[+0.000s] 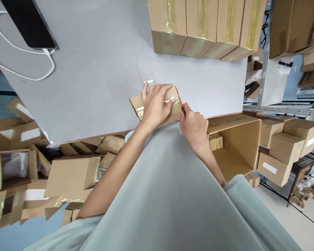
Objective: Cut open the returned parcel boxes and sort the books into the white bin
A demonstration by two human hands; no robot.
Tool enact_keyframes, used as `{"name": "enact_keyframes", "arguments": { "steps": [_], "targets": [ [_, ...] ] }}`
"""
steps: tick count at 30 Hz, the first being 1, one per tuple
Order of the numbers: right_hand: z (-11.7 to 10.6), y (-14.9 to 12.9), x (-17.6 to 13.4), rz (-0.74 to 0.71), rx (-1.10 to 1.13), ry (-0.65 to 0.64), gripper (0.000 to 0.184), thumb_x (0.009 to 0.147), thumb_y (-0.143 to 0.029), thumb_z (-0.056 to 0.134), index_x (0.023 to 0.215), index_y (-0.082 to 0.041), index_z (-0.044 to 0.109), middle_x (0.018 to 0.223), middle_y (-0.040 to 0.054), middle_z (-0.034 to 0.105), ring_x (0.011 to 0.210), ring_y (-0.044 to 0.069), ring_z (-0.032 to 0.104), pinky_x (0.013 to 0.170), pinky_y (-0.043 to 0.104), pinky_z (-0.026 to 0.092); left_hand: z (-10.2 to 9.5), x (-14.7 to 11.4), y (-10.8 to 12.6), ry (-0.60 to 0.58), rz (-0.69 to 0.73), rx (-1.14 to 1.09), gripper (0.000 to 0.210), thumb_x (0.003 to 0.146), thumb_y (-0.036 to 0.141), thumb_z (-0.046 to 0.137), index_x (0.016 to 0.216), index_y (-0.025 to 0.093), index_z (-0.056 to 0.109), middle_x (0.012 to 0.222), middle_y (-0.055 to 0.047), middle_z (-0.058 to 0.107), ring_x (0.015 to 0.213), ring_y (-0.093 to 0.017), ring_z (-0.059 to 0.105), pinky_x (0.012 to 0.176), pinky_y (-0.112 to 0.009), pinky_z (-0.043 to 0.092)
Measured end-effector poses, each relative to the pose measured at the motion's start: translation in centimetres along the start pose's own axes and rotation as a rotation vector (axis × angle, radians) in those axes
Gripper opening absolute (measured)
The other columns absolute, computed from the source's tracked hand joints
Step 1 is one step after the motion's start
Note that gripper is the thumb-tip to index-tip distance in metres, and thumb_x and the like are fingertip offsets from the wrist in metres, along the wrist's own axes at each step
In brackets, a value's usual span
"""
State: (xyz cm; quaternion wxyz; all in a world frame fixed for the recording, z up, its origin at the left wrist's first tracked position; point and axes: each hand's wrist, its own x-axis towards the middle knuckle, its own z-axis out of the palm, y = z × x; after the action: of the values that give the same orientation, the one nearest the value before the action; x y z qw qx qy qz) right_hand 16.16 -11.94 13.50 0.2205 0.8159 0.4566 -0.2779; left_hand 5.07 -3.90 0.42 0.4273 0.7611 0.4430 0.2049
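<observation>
A small flat cardboard box (176, 113) with shiny tape along it lies at the near edge of the table, against the front of my shirt. My left hand (157, 103) grips it from above, its fingers bent over the top and its thumb on the tape. In my closed right hand (193, 123) is a red and black box cutter (183, 108), mostly hidden by the fingers. The cutter's front end is at the right end of the box; its blade is too small to make out.
Several taped cartons (201, 24) stand in a row at the back of the grey table (94, 76). A phone (28, 22) with a white cable (51, 66) lies at left. A large open carton (235, 150) sits below the table edge at right. Piled boxes (70, 174) fill the left floor.
</observation>
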Motion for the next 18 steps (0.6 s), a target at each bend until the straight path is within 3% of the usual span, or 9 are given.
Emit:
{"name": "enact_keyframes", "arguments": {
  "steps": [6,11,15,18],
  "targets": [
    [-0.2,0.9,-0.6,-0.003,-0.019,-0.067,0.046,0.118,-0.026,0.041,0.161,-0.019,0.055,0.109,0.0187,0.085,0.102,0.03,0.083,0.087,0.037,0.061,0.4,0.3,0.1,-0.033,-0.023,0.024,0.043,0.098,0.039,0.068,0.141,0.031,0.071,0.144,-0.006,0.074,0.143,-0.035,0.061,0.143,-0.064,0.007],
    [0.6,0.8,-0.8,-0.02,0.021,0.012,0.042,0.118,-0.023,0.039,0.154,-0.015,0.058,0.115,0.0202,0.084,0.106,0.03,0.083,0.087,0.035,0.061,0.3,0.3,0.5,-0.035,-0.049,0.033,0.045,0.097,0.039,0.07,0.141,0.032,0.071,0.145,-0.006,0.074,0.145,-0.035,0.061,0.143,-0.063,0.008],
    [1.1,1.1,-1.7,-0.005,0.017,-0.018,0.04,0.116,-0.019,0.041,0.151,-0.014,0.059,0.11,0.0193,0.085,0.1,0.028,0.084,0.084,0.033,0.062,0.4,-0.2,1.1,-0.046,-0.059,0.046,0.045,0.095,0.038,0.071,0.14,0.032,0.071,0.144,-0.006,0.075,0.143,-0.035,0.062,0.144,-0.062,0.008],
    [1.2,1.2,-1.4,-0.005,0.043,-0.044,0.037,0.114,-0.016,0.042,0.143,-0.013,0.064,0.116,0.0202,0.084,0.107,0.027,0.084,0.087,0.031,0.062,0.7,-0.6,1.4,-0.033,-0.063,0.067,0.045,0.097,0.039,0.069,0.141,0.033,0.07,0.145,-0.005,0.075,0.144,-0.034,0.062,0.144,-0.061,0.009]
  ]
}}
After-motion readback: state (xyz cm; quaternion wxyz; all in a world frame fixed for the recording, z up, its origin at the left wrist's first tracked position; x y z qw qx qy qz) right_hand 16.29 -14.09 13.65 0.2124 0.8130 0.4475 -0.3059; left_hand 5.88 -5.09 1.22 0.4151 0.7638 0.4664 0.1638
